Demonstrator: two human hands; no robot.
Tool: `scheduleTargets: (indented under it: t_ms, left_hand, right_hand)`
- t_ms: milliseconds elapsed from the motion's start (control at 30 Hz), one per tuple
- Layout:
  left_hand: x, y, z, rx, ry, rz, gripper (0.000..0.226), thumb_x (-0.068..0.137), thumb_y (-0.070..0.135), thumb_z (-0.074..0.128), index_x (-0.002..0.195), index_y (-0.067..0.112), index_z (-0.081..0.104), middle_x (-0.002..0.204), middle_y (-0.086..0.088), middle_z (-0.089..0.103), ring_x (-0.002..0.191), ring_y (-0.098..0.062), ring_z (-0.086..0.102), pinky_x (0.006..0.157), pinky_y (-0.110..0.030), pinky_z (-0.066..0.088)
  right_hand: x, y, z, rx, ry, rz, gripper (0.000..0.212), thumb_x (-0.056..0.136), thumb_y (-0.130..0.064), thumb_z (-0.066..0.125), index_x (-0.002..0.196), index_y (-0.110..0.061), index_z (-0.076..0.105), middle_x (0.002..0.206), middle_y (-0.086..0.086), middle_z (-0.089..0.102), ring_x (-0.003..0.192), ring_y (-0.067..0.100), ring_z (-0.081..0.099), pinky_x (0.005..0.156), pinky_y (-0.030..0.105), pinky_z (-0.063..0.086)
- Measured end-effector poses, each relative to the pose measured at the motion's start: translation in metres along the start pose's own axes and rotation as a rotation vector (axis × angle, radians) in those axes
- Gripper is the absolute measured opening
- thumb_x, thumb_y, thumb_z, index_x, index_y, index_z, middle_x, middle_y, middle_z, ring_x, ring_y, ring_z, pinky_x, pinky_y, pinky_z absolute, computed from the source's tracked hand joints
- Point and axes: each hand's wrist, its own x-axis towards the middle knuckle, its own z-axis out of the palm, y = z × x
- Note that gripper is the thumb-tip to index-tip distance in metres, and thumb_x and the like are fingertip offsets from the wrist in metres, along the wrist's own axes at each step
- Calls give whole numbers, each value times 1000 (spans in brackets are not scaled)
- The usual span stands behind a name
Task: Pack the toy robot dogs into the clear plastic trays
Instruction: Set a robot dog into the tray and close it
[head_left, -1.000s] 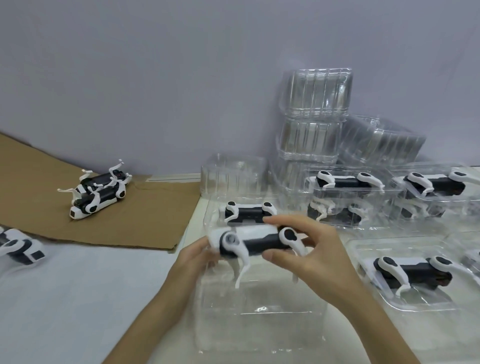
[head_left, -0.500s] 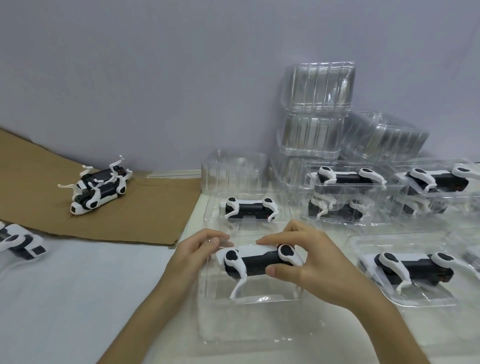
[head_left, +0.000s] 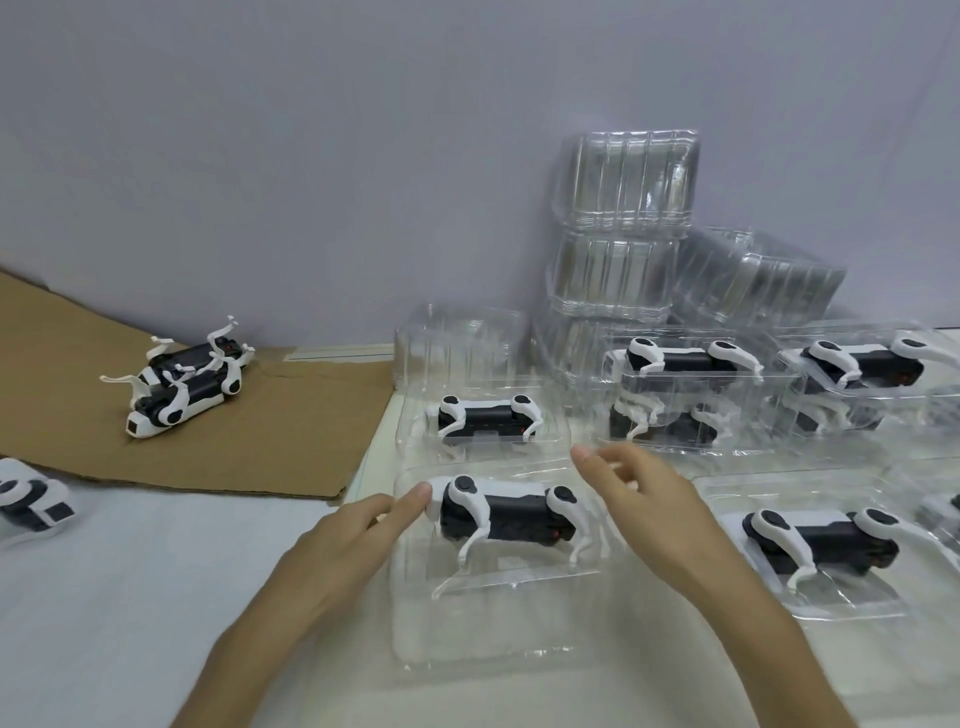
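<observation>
1. Sitting now inside the nearest clear tray (head_left: 483, 657), the toy robot dog (head_left: 506, 512) has its legs pointing toward the camera. Half a second ago both hands held it just above that tray.
2. The left hand (head_left: 337, 561) keeps its fingers (head_left: 402, 506) fairly straight, one tip touching the dog's white left end. The right hand (head_left: 657, 519) has let go and hovers just beside the dog's other end, fingers loosely spread, holding nothing.
3. To the right on the counter (head_left: 104, 597), a second packed dog (head_left: 826, 535) lies in its own tray. A cut-off dog (head_left: 943, 509) shows at the frame's right edge.
4. Just behind the nearest tray sits a third packed dog (head_left: 485, 418), also in a tray.
5. Farther back stand two stacks of filled trays (head_left: 680, 358), two high each. That makes four dogs, the lower pair blurred through plastic.
6. Far left, two loose dogs (head_left: 182, 384) lie piled on cardboard (head_left: 260, 447), and another dog (head_left: 31, 499) is cut by the frame's left edge.
7. Against the wall (head_left: 311, 156) are the empty trays (head_left: 623, 182), about four, though their outlines are hard to separate.
</observation>
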Motion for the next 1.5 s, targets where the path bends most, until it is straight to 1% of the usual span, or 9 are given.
scheduleTargets:
  t_ms: [200, 367, 600, 733, 933, 1067, 1233, 1367, 1500]
  left_hand:
    - [4, -5, -1, -113, 12, -27, 46, 93, 70, 41, 87, 40, 75, 83, 13, 71, 92, -13, 64, 84, -29, 46]
    - [7, -6, -12, -172, -15, -38, 49, 93, 72, 40, 73, 40, 72, 75, 7, 75, 66, -8, 68, 66, -30, 44]
    - [17, -16, -26, -429, -127, -88, 88, 31, 107, 50, 95, 50, 69, 76, -6, 72, 70, -29, 65, 74, -45, 53]
    - [11, -21, -33, -478, -301, 147, 67, 77, 82, 61, 136, 53, 47, 98, -6, 70, 76, -31, 69, 73, -42, 60]
    - [10, -10, -26, -668, -123, 340, 71, 69, 54, 79, 135, 47, 52, 106, -14, 68, 74, -29, 64, 68, -36, 58]
    - [7, -8, -19, -747, -3, 406, 67, 75, 39, 75, 137, 45, 51, 110, -26, 63, 83, -34, 65, 72, -38, 58]
    - [5, -7, -17, -645, 184, 439, 79, 60, 55, 77, 135, 46, 50, 95, 8, 61, 90, -8, 66, 70, -27, 55]
    - [7, -3, -15, -567, 115, 450, 59, 84, 26, 75, 130, 53, 49, 93, 11, 64, 76, -20, 54, 67, -24, 49]
    - [3, -4, -9, -476, 59, 401, 100, 59, 47, 94, 141, 56, 36, 110, 13, 62, 82, -10, 62, 78, -18, 52]
  right_hand:
    - [-2, 2, 10, -149, -133, 65, 58, 86, -77, 34, 95, -25, 57, 93, -9, 65, 85, 7, 60, 74, 27, 45]
    - [-6, -5, 11, 38, -72, -11, 64, 70, -86, 40, 106, -36, 60, 100, -16, 61, 91, 3, 61, 80, 29, 49]
    - [-12, -10, 19, 97, -222, -113, 48, 76, -70, 67, 116, -55, 47, 112, -21, 51, 85, -8, 61, 70, 13, 43]
    - [-15, -13, 23, 162, -149, -164, 47, 77, -64, 73, 115, -59, 47, 113, -29, 46, 93, -17, 51, 68, 9, 41]
    - [-16, -17, 24, 291, -244, -89, 83, 58, -78, 75, 129, -63, 33, 124, -29, 46, 91, -22, 54, 64, 9, 45]
    - [-14, -14, 26, 380, -348, -16, 101, 47, -77, 77, 138, -57, 37, 106, -22, 63, 88, -1, 70, 80, 21, 50]
    - [-11, -12, 25, 394, -121, -123, 90, 46, -69, 84, 125, -61, 42, 91, -14, 59, 80, -6, 63, 67, 9, 47]
    - [-10, -11, 26, 402, 27, -185, 89, 40, -71, 82, 121, -58, 48, 92, -11, 50, 71, -8, 51, 68, 3, 41]
    - [-9, -9, 27, 353, 95, -178, 90, 40, -75, 78, 123, -53, 49, 92, -11, 48, 75, -6, 50, 68, 7, 42]
